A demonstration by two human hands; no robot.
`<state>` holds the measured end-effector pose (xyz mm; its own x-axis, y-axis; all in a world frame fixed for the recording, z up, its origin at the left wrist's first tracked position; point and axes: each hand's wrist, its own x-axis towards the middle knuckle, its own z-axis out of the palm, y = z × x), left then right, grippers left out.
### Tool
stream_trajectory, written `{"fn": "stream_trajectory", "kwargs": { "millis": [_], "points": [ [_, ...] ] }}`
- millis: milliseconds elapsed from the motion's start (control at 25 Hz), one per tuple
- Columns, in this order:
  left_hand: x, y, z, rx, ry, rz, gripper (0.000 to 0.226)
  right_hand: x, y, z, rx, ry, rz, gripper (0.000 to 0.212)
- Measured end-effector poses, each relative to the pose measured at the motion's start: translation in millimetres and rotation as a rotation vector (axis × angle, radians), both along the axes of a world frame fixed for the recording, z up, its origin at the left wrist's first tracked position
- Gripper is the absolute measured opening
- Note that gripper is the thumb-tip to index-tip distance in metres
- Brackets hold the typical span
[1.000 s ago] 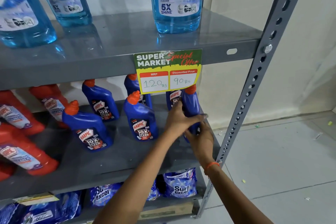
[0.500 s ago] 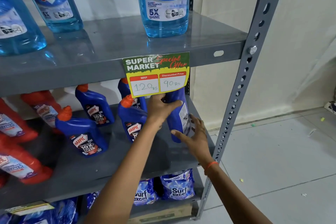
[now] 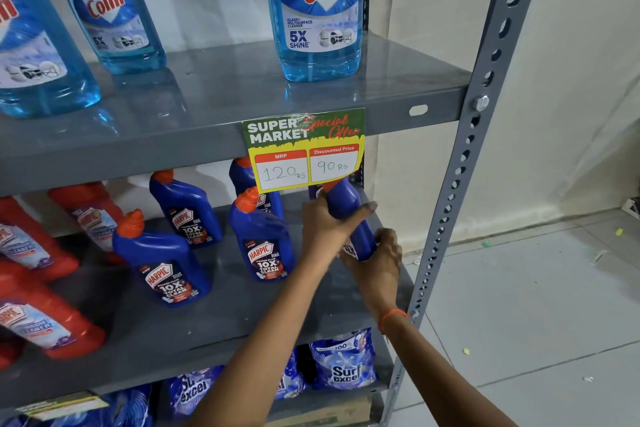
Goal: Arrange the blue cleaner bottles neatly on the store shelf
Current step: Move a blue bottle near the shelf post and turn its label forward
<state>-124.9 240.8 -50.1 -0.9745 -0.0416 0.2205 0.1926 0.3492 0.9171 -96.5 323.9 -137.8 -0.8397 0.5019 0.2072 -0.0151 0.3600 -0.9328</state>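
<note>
Several dark blue Harpic cleaner bottles with orange caps stand on the grey middle shelf [image 3: 214,329]. One stands at front left [image 3: 162,263], one behind it [image 3: 188,208], one in the middle [image 3: 261,239], another behind that [image 3: 242,173]. At the shelf's right end a further blue bottle [image 3: 349,208] is tilted. My left hand [image 3: 327,225] wraps around its upper body and my right hand [image 3: 377,260] cups its base. Its cap is partly hidden behind the price tag [image 3: 304,149].
Red cleaner bottles [image 3: 52,322] crowd the left of the same shelf. Light blue Colin bottles [image 3: 317,10] stand on the shelf above. Surf Excel packs [image 3: 343,364] lie on the shelf below. The grey perforated upright [image 3: 460,166] stands just right of my hands, with tiled floor beyond.
My right hand has closed under the base of the bottle that my left hand holds, and the bottle has turned and tilted further toward the shelf's right end.
</note>
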Motion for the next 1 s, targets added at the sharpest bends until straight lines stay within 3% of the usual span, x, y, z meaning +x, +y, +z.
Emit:
{"fn": "stream_trajectory", "kwargs": {
  "millis": [160, 280, 400, 480, 800, 1000],
  "points": [
    [-9, 4, -5, 0.028, -0.112, 0.118, 0.045, -3, -8, -10, 0.036, 0.007, -0.013, 0.053],
    [-20, -6, -7, 0.080, -0.133, 0.025, 0.041, -9, -4, -17, 0.090, -0.038, 0.107, 0.058],
    [-29, -15, -7, 0.090, -0.117, -0.118, 0.040, -11, 4, -21, 0.019, -0.083, 0.229, 0.094],
    [-36, -20, -10, 0.104, -0.148, -0.226, 0.041, -15, 11, -19, -0.022, -0.118, 0.272, 0.105],
    [-56, -25, -12, 0.149, -0.251, -0.361, 0.055, -32, 24, -18, -0.052, -0.110, 0.304, 0.079],
    [-23, -31, -74, 0.138, -0.333, -0.296, 0.046, -31, 28, -17, -0.135, -0.156, 0.413, 0.074]
  ]
}}
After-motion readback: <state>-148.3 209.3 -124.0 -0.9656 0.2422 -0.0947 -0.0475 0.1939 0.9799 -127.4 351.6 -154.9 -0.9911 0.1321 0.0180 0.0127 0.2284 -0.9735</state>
